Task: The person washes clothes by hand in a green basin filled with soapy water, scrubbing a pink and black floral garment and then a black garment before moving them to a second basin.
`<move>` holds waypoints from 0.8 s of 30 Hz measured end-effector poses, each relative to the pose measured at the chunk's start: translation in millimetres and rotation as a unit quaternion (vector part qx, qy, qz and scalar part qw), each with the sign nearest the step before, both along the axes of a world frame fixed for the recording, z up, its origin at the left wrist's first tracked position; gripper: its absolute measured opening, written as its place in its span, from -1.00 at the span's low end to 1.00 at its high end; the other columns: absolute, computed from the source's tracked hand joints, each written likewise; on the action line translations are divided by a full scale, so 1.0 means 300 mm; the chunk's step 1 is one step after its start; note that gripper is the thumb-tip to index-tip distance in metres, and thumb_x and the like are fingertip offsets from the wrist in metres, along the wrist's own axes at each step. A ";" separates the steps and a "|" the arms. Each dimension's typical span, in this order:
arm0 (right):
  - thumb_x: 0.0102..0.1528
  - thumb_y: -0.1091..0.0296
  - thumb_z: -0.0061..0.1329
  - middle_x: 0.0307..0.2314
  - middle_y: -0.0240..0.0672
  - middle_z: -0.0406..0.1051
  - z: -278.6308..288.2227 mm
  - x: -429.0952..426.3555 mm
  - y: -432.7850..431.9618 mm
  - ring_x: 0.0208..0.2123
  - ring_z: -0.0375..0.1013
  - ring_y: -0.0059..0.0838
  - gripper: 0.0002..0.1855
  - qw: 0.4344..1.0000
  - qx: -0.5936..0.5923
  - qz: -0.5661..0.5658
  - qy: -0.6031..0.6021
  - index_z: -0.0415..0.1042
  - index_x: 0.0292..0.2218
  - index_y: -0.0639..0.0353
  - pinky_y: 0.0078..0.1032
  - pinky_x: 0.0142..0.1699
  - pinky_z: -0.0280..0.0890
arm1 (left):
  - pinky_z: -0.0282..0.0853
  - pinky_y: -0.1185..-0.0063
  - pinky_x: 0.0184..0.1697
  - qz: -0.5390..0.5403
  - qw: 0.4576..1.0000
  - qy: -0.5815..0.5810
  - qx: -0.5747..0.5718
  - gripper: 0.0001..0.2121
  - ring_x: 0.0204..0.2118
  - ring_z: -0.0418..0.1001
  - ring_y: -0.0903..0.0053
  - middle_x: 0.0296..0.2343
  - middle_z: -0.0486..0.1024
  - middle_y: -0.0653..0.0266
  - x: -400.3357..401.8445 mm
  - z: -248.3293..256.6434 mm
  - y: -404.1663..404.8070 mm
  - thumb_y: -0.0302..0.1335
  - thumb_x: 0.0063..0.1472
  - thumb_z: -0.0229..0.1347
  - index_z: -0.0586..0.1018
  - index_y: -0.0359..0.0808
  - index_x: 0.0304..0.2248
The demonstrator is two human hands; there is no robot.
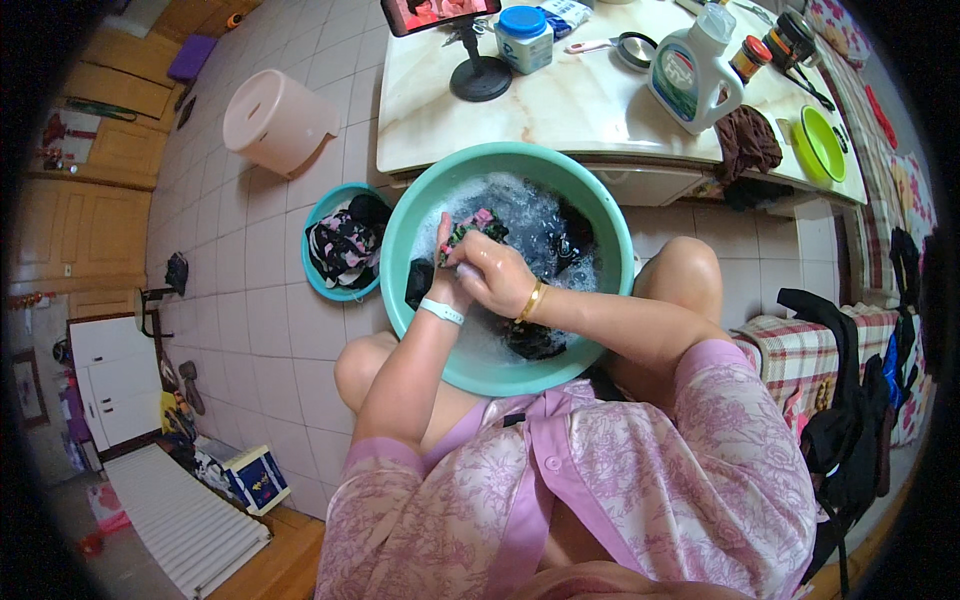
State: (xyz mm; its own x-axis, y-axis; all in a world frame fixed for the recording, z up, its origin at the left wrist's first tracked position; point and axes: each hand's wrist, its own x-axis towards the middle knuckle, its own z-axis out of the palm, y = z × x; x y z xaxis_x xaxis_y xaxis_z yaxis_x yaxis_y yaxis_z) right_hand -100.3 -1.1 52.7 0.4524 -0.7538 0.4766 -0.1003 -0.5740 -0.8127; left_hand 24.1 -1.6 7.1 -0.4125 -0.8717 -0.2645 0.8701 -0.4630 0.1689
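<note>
In the head view, a large green plastic basin full of sudsy water sits between my knees. Over it, both my hands meet at a wet floral cloth in black, pink and green. My right hand, gold bracelet at the wrist, is closed in a fist on the cloth. Partly behind it is my left hand, wearing a pale wristband, with one finger pointing up and the cloth against its palm. Dark garments lie half sunk in the foam around them. Where the palms meet, the cloth is hidden.
A smaller blue basin of floral and black clothes stands on the tiles, left. Beyond it is a pink plastic stool. The marble-look table ahead carries a phone stand, a detergent bottle and a lime-green bowl.
</note>
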 end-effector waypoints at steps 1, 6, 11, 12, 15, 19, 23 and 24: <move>-0.16 0.39 -0.12 -0.51 -0.25 0.24 0.004 -0.006 -0.002 -0.50 0.32 -0.23 -0.85 0.999 -0.036 0.002 0.031 0.27 -0.45 0.17 -0.39 -0.42 0.26 | 0.27 0.44 -0.19 0.025 0.998 -0.041 0.042 -0.50 -0.29 0.35 0.43 -0.35 0.39 0.20 -0.015 -0.004 0.007 0.04 0.09 -0.21 0.38 -0.27 -0.27; -0.22 0.30 -0.02 -0.55 -0.30 0.21 -0.013 -0.034 -0.051 -0.56 0.32 -0.30 -0.75 0.973 -0.206 -0.015 0.099 0.24 -0.45 0.11 -0.44 -0.52 0.26 | 0.27 0.43 -0.19 0.072 0.969 -0.189 0.140 -0.52 -0.29 0.35 0.44 -0.33 0.39 0.20 -0.092 -0.042 0.006 0.01 0.11 -0.23 0.38 -0.27 -0.25; -0.22 0.28 0.00 -0.60 -0.30 0.19 -0.035 -0.043 -0.099 -0.61 0.31 -0.30 -0.74 0.962 -0.236 -0.021 0.136 0.20 -0.49 0.11 -0.43 -0.57 0.25 | 0.26 0.43 -0.19 0.097 0.945 -0.269 0.160 -0.54 -0.29 0.35 0.45 -0.32 0.38 0.21 -0.102 -0.079 0.023 -0.02 0.13 -0.24 0.37 -0.26 -0.24; -0.21 0.28 0.00 -0.61 -0.30 0.19 -0.037 -0.053 -0.119 -0.61 0.31 -0.30 -0.75 0.963 -0.227 -0.029 0.144 0.21 -0.49 0.11 -0.42 -0.57 0.25 | 0.26 0.42 -0.19 0.097 0.940 -0.286 0.155 -0.54 -0.29 0.35 0.45 -0.31 0.38 0.21 -0.105 -0.087 0.023 -0.03 0.13 -0.24 0.37 -0.26 -0.24; -0.19 0.31 -0.03 -0.56 -0.25 0.26 -0.038 -0.091 -0.180 -0.57 0.34 -0.21 -0.77 0.964 -0.174 -0.088 0.181 0.21 -0.47 0.13 -0.39 -0.55 0.27 | 0.27 0.56 -0.23 0.116 0.878 -0.442 0.146 -0.70 -0.30 0.33 0.55 -0.34 0.37 0.28 -0.126 0.023 0.007 -0.21 0.18 -0.21 0.39 -0.28 -0.31; -0.12 0.39 -0.13 -0.47 -0.17 0.26 -0.049 -0.186 -0.266 -0.53 0.35 -0.13 -0.83 0.914 -0.074 -0.181 0.357 0.21 -0.41 0.13 -0.29 -0.46 0.29 | 0.26 0.48 -0.33 0.099 0.629 -0.766 -0.082 -0.73 -0.34 0.34 0.22 -0.33 0.38 0.03 -0.055 0.063 -0.006 -0.27 0.10 -0.03 0.38 -0.36 -0.38; -0.07 0.30 -0.14 -0.35 -0.11 0.21 -0.090 -0.266 -0.266 -0.37 0.34 -0.15 -0.76 0.895 -0.063 -0.146 0.417 0.28 -0.29 0.09 -0.31 -0.36 0.30 | 0.27 0.39 -0.24 0.041 0.372 -0.907 -0.196 -0.60 -0.26 0.31 0.12 -0.23 0.26 -0.01 -0.051 0.114 0.040 -0.35 -0.04 0.07 0.33 -0.30 -0.19; -0.05 0.23 -0.14 -0.29 -0.11 0.21 -0.093 -0.275 -0.255 -0.30 0.30 -0.17 -0.73 0.895 -0.108 -0.137 0.411 0.30 -0.26 0.07 -0.33 -0.30 0.29 | 0.23 0.39 -0.15 0.021 0.288 -0.929 -0.232 -0.55 -0.19 0.26 0.12 -0.15 0.18 -0.02 -0.058 0.080 0.055 -0.35 -0.05 0.07 0.31 -0.25 -0.12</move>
